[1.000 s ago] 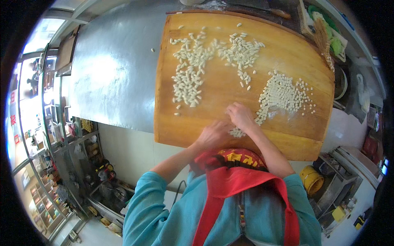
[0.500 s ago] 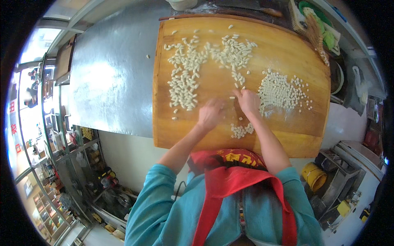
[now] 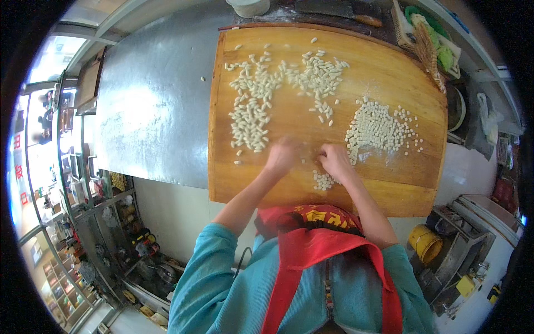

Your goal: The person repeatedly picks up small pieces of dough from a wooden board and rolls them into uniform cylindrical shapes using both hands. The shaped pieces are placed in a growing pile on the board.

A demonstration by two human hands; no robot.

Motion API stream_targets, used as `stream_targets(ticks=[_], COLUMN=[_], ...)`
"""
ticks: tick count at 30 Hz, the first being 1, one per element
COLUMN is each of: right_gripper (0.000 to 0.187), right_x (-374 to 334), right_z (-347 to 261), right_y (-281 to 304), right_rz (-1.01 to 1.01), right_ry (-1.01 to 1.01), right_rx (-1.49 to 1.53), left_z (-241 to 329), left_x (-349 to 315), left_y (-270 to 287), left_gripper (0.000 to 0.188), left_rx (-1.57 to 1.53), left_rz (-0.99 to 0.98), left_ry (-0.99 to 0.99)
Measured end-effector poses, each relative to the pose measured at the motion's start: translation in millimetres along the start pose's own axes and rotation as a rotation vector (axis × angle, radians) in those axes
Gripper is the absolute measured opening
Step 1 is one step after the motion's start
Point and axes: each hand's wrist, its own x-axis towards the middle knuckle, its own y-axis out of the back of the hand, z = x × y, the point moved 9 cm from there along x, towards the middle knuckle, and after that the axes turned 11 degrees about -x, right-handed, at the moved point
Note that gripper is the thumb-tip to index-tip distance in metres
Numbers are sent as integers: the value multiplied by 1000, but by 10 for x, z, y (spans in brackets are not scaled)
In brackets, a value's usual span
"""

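My left hand (image 3: 285,155) is low over the wooden board (image 3: 289,183), its fingers smeared by motion. Close by on its right, my right hand (image 3: 335,161) has its fingers curled together and pointing down at the board; whatever is between them is hidden. Just below it sits a small cluster of cut dough cubes (image 3: 322,180). A larger heap of floury cubes (image 3: 375,127) spreads to the right of that hand. Beyond my left hand lie many longer shaped dough pieces (image 3: 250,121), with another group of them (image 3: 320,75) at the far middle.
Left of the board stretches a grey metal tabletop (image 3: 150,111) with one stray dough piece (image 3: 202,79). Behind the board are a white tub (image 3: 248,6) and a cleaver (image 3: 328,6). A basket with green items (image 3: 442,53) and a small brush (image 3: 425,47) occupy the far right corner.
My right hand has drawn back toward me from the near tip of the far dough group, down to the small cluster of cubes. My left hand stays in nearly the same place, still blurred.
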Motion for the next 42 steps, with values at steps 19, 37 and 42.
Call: stream_targets(ticks=[19,37,42], right_gripper=[33,16,28], right_x=[347,17,129], right_z=[177,-71,80], right_y=[326,46,141], right_rz=[229,72,105], right_ry=[-254,-68,-223], right_rx=[-82,17,24], left_z=[-251,-58,-266], left_x=[537,-88,60], left_y=[233,11,86], left_gripper=[36,13,25], left_rx=[154,36,84], left_rz=[71,-62,19], left_ry=[282,60,217])
